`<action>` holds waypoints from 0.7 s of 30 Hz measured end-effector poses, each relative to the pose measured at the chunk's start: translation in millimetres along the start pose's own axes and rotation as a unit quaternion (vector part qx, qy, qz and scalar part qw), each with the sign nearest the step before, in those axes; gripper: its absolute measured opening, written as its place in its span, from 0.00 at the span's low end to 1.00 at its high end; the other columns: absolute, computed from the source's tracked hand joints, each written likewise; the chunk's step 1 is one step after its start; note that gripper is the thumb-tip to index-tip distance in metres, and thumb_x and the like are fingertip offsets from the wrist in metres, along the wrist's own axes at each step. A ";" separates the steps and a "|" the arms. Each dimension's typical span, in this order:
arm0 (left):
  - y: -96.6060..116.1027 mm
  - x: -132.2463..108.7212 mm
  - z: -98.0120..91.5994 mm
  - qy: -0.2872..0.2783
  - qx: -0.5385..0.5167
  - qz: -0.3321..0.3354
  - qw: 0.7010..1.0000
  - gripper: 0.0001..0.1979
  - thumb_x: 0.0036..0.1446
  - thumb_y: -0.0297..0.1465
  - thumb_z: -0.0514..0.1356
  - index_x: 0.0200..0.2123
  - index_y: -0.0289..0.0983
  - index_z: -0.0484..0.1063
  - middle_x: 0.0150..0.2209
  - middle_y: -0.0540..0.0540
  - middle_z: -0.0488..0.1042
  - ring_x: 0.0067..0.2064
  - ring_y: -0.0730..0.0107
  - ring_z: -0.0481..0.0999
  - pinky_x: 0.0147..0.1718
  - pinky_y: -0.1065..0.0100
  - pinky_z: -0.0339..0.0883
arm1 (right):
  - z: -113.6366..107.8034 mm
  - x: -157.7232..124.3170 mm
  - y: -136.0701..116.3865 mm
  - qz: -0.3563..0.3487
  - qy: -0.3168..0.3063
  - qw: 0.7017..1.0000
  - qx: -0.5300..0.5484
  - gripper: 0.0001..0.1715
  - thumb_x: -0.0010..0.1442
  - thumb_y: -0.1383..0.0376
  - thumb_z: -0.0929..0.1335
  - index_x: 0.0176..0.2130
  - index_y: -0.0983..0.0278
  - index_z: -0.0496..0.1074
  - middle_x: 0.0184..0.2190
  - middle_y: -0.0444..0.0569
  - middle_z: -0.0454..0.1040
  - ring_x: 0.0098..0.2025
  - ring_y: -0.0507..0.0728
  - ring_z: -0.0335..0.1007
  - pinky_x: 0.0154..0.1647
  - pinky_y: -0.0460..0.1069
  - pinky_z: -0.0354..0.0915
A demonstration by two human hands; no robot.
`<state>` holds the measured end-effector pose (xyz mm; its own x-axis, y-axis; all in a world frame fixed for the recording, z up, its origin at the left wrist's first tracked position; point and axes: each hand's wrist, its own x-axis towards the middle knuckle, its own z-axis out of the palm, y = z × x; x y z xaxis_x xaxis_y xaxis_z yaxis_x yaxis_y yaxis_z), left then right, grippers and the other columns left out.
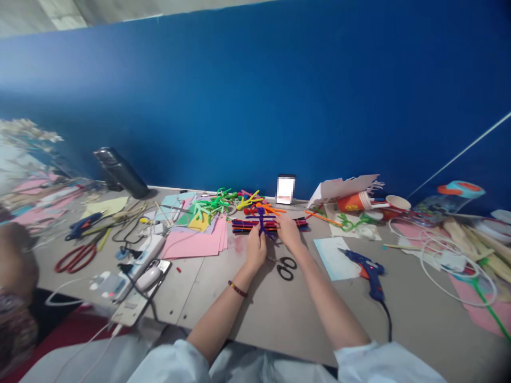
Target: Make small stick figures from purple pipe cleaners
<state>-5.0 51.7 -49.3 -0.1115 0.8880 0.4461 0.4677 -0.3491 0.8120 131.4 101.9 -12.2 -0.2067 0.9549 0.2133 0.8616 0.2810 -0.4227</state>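
Note:
A small purple pipe-cleaner figure [261, 219] stands upright between my hands, with thin limbs spread to the sides. My left hand [256, 246] pinches it low on its left side. My right hand [288, 232] is just to its right, fingers bent together near a limb; what they hold is too small to make out. Behind both hands lies a bundle of dark, red and purple pipe cleaners [239, 226]. Black-handled scissors [286, 269] rest on the table below my right hand.
Green pipe-cleaner pieces [219, 202], pink paper [191, 243] and a power strip [139, 260] are left. A phone [286, 190] leans on the blue partition. Right are a blue glue gun [369, 268], its cord and paper cups [355, 202]. Another person's arm [16, 260] shows far left.

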 end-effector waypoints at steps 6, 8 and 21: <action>1.5 -1.6 0.3 -0.026 0.048 0.036 0.998 0.16 0.62 0.30 0.46 0.50 0.36 0.65 0.45 0.38 0.72 0.47 0.59 0.71 0.47 0.56 0.64 | 1.5 -9.4 -4.6 0.037 -0.001 0.998 -0.043 0.14 0.56 0.72 0.63 0.42 0.65 0.74 0.43 0.54 0.73 0.48 0.61 0.64 0.47 0.52 0.59; 3.4 -2.8 -0.3 -0.029 0.070 0.044 0.996 0.15 0.62 0.29 0.46 0.49 0.35 0.65 0.44 0.38 0.72 0.46 0.60 0.71 0.46 0.57 0.64 | -1.5 -9.2 -2.6 0.035 -0.007 0.999 -0.032 0.14 0.55 0.72 0.64 0.41 0.65 0.73 0.41 0.53 0.73 0.46 0.59 0.65 0.46 0.51 0.60; 10.1 -6.3 -2.4 -0.048 0.130 0.004 0.990 0.10 0.62 0.29 0.45 0.38 0.38 0.65 0.36 0.42 0.70 0.39 0.61 0.70 0.39 0.60 0.62 | -9.9 -0.8 15.5 -0.009 0.118 0.974 0.193 0.09 0.58 0.66 0.62 0.32 0.63 0.71 0.32 0.51 0.75 0.37 0.59 0.69 0.40 0.53 0.64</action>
<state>-1.7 41.8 -42.9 -0.0281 0.9145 0.4037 0.6796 -0.2787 0.6786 149.6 104.5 -10.2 -0.0687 0.9130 0.4021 0.6115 0.3569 -0.7062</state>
